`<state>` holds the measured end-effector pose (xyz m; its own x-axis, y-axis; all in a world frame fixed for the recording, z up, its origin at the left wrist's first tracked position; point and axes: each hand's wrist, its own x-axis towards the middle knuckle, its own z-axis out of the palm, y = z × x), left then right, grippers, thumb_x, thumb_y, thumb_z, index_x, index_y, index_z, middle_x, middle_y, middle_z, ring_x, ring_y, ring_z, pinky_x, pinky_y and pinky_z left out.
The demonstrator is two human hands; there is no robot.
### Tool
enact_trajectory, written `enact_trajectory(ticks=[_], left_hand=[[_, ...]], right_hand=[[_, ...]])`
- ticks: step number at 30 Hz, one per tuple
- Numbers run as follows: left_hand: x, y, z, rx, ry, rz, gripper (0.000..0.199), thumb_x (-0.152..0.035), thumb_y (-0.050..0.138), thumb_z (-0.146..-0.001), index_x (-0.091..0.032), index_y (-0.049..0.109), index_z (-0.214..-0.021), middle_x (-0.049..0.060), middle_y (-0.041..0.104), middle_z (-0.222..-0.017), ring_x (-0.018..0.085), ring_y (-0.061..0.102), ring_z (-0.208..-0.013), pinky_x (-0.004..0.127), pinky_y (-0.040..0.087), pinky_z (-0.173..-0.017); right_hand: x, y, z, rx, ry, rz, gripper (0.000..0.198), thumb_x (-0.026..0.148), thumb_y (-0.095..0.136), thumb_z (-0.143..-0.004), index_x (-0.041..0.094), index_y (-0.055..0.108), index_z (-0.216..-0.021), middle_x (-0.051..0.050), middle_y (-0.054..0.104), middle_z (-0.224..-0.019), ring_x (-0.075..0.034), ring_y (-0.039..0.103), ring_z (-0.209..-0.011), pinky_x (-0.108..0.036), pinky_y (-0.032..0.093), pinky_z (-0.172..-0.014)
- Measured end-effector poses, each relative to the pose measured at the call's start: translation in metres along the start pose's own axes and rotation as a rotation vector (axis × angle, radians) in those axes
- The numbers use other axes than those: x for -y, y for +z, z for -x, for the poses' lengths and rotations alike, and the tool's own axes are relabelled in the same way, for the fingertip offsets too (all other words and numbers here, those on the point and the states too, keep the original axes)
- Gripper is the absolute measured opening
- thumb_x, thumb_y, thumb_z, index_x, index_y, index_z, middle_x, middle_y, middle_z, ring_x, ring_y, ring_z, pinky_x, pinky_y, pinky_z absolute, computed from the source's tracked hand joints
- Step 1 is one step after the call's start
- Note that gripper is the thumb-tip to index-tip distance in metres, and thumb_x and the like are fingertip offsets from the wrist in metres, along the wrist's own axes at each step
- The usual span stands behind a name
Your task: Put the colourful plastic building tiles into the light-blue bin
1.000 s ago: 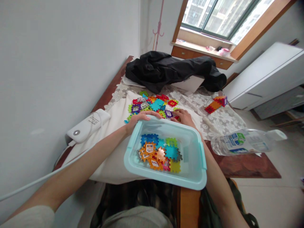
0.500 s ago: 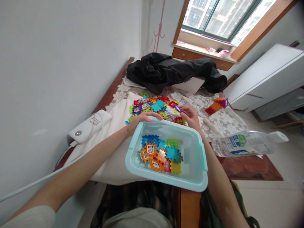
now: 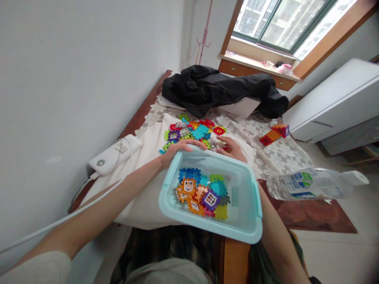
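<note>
A light blue plastic bin (image 3: 241, 230) sits tilted at the table's near edge, with several colourful interlocking tiles (image 3: 201, 193) inside, a purple window tile (image 3: 211, 198) on top. My left hand (image 3: 177, 149) grips the bin's far left rim. My right hand (image 3: 232, 147) lies just behind the far rim, fingers curled over a red tile (image 3: 227, 148) on the cloth. A loose pile of tiles (image 3: 192, 132) lies beyond the bin.
A black jacket (image 3: 219, 88) lies at the table's far end. A small built block of tiles (image 3: 274, 134) sits right. A clear water bottle (image 3: 314, 183) lies on its side at the right edge. A white device (image 3: 115, 155) with cable rests left.
My right hand lifted a purple tile from the pile, and that tile now lies in the bin. The hand is back down at the pile.
</note>
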<state>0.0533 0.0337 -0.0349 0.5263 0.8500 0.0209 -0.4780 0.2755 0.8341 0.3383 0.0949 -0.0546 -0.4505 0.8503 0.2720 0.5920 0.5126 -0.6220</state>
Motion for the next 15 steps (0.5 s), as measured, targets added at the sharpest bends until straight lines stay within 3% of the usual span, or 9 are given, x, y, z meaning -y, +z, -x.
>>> enact_trajectory(ticks=[4,10,15], left_hand=[[0.0014,-0.0020,-0.0005,-0.005,-0.004,-0.001,0.042,-0.025,0.070,-0.077,-0.009,0.083,-0.113,0.018,0.081,-0.109,0.026,0.077,-0.087,0.036,0.060,-0.081],[0.0009,-0.0027,-0.0017,0.001,-0.018,-0.005,0.043,-0.027,0.071,-0.076,-0.009,0.083,-0.113,0.018,0.081,-0.100,0.027,0.076,-0.083,0.036,0.060,-0.075],[0.0018,-0.0023,-0.0020,-0.013,-0.004,-0.013,0.042,-0.027,0.071,-0.074,-0.010,0.084,-0.110,0.016,0.080,-0.107,0.025,0.075,-0.084,0.033,0.060,-0.075]], right_hand=[[-0.0046,0.0058,-0.0063,0.070,-0.028,0.091,0.036,0.042,0.067,-0.106,0.021,0.067,-0.135,-0.012,0.066,-0.143,-0.026,0.067,-0.124,-0.050,0.059,-0.106],[-0.0051,0.0070,-0.0053,0.116,-0.051,0.179,0.033,0.041,0.066,-0.106,0.021,0.068,-0.133,-0.012,0.067,-0.140,-0.025,0.068,-0.120,-0.047,0.061,-0.103],[-0.0036,0.0033,-0.0019,0.094,-0.046,0.219,0.035,0.041,0.067,-0.106,0.021,0.068,-0.134,-0.012,0.066,-0.142,-0.026,0.067,-0.123,-0.050,0.059,-0.106]])
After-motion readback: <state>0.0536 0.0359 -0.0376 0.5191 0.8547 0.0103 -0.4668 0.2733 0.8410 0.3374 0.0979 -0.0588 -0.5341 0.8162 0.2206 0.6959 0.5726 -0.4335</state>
